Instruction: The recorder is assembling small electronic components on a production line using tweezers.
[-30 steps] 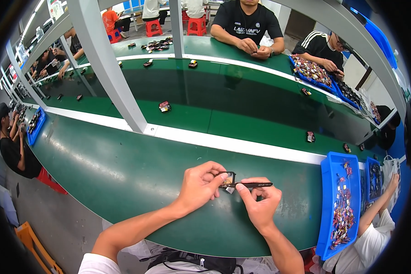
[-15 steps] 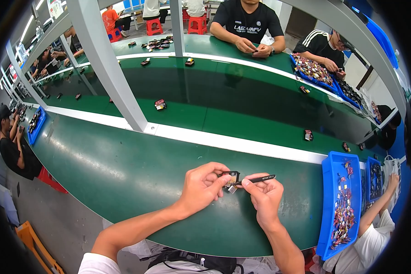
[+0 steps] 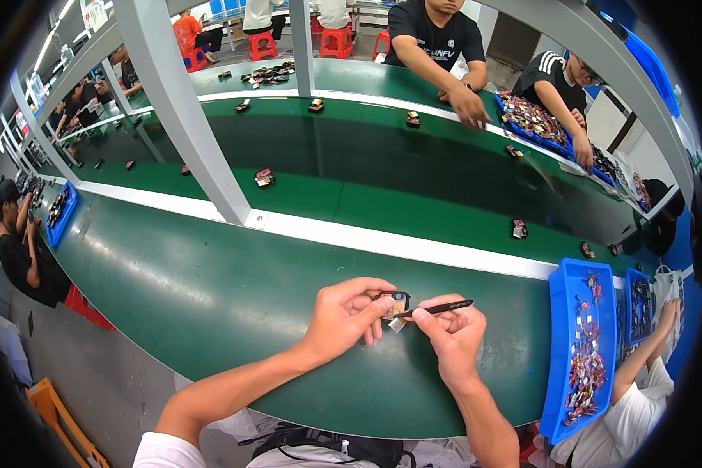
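Observation:
Near the middle of the bench, my left hand pinches a small black-framed electronic part between thumb and fingers. A yellowish inside and a small pale tab show at its lower side. My right hand is closed round slim black tweezers, held like a pen. Their tip reaches over the part, next to my left thumb; what the tip touches is too small to tell. Both forearms come up from the lower edge, and the hands are close together just above the green benchtop.
A blue tray of small red and white pieces stands at my right, by a co-worker's arm. Beyond the white rail, a green conveyor belt carries spaced parts. A grey post rises at the rail. Co-workers sit opposite.
Parts on the belt have shifted left. The person opposite has stretched an arm toward the blue tray, and a part now lies on the belt before them. My hands have barely moved.

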`<action>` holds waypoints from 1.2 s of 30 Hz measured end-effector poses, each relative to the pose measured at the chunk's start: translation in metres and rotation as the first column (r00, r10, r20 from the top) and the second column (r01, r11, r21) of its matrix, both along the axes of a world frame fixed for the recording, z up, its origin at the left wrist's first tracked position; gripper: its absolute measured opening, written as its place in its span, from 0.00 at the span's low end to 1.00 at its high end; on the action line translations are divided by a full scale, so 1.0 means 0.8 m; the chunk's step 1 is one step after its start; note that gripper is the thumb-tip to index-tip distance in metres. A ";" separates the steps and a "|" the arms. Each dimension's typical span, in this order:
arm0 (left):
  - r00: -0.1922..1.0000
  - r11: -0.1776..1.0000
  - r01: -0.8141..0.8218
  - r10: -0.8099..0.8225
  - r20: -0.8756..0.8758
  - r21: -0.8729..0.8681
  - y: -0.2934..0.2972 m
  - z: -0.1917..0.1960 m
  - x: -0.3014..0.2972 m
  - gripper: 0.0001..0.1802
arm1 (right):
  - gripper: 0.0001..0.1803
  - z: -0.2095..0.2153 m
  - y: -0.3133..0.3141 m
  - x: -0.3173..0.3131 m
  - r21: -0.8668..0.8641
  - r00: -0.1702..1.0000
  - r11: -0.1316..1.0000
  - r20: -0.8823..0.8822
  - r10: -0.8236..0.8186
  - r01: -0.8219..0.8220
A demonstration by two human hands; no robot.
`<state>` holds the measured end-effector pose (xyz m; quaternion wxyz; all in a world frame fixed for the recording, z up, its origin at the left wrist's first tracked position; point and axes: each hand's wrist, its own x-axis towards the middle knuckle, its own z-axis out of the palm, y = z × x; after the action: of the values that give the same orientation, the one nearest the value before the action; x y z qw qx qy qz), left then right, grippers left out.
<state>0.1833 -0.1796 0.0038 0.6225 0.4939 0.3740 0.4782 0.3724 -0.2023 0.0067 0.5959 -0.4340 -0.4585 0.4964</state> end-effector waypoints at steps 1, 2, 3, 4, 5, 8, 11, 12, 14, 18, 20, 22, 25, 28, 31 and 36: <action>0.999 0.999 0.030 -0.030 0.019 -0.023 0.001 0.000 -0.001 0.13 | 0.06 0.000 -0.001 0.002 0.001 1.000 1.000 0.000 0.001 -0.001; 0.999 0.999 0.029 -0.029 0.019 -0.022 0.002 0.000 -0.003 0.13 | 0.06 0.001 -0.002 0.004 0.046 0.998 0.999 0.059 0.008 -0.011; 0.998 0.998 0.048 -0.047 0.041 -0.034 0.003 -0.001 -0.004 0.14 | 0.07 0.002 -0.003 0.006 0.091 0.993 0.996 0.118 0.012 -0.023; 0.996 0.996 0.072 -0.069 0.065 -0.045 0.004 -0.001 -0.004 0.15 | 0.07 0.002 -0.004 0.006 0.093 0.993 0.996 0.120 0.007 -0.018; 0.995 0.996 0.077 -0.074 0.066 -0.043 0.005 -0.001 -0.005 0.15 | 0.06 0.002 -0.005 0.004 0.130 0.990 0.992 0.143 -0.020 0.001; 0.992 0.994 0.098 -0.093 0.091 -0.057 0.006 -0.004 -0.007 0.15 | 0.06 0.002 -0.010 0.005 0.203 0.966 0.979 0.251 -0.067 0.015; 0.989 0.992 0.106 -0.099 0.113 -0.063 0.006 -0.005 -0.008 0.15 | 0.05 0.004 -0.010 0.003 0.291 0.931 0.957 0.345 -0.121 0.017; 0.988 0.991 0.109 -0.099 0.122 -0.074 0.006 -0.005 -0.008 0.16 | 0.05 0.004 -0.010 0.002 0.320 0.918 0.947 0.371 -0.141 0.016; 0.986 0.990 0.115 -0.103 0.133 -0.086 0.006 -0.005 -0.006 0.16 | 0.05 0.003 -0.010 0.004 0.348 0.902 0.937 0.399 -0.164 0.017; 0.984 0.992 0.110 -0.100 0.145 -0.062 0.004 -0.004 -0.004 0.16 | 0.05 -0.001 -0.007 0.001 0.368 0.911 0.929 0.366 -0.189 0.045; 0.984 0.993 0.108 -0.099 0.147 -0.056 0.004 -0.004 -0.005 0.16 | 0.05 -0.001 -0.006 -0.002 0.375 0.921 0.924 0.330 -0.209 0.076; 0.987 0.994 0.096 -0.087 0.137 -0.056 0.004 -0.003 -0.005 0.16 | 0.05 -0.002 -0.007 -0.003 0.339 0.927 0.937 0.320 -0.196 0.081; 0.989 0.995 0.085 -0.078 0.125 -0.048 0.004 -0.002 -0.005 0.15 | 0.05 0.001 -0.009 0.003 0.328 0.908 0.944 0.392 -0.148 0.012; 0.989 0.996 0.080 -0.073 0.128 -0.051 0.004 -0.001 -0.004 0.15 | 0.06 0.000 -0.008 0.004 0.342 0.901 0.940 0.405 -0.158 0.011; 0.990 0.996 0.079 -0.073 0.124 -0.045 0.004 -0.001 -0.005 0.14 | 0.05 0.005 -0.008 0.003 0.357 0.890 0.934 0.426 -0.162 -0.001; 0.992 0.996 0.069 -0.063 0.111 -0.050 0.003 0.000 -0.003 0.14 | 0.06 0.004 -0.009 0.005 0.359 0.884 0.933 0.442 -0.154 -0.017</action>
<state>0.1807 -0.1770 0.0040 0.6705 0.4621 0.3355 0.4736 0.3768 -0.2093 0.0101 0.5545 -0.4418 -0.6530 0.2662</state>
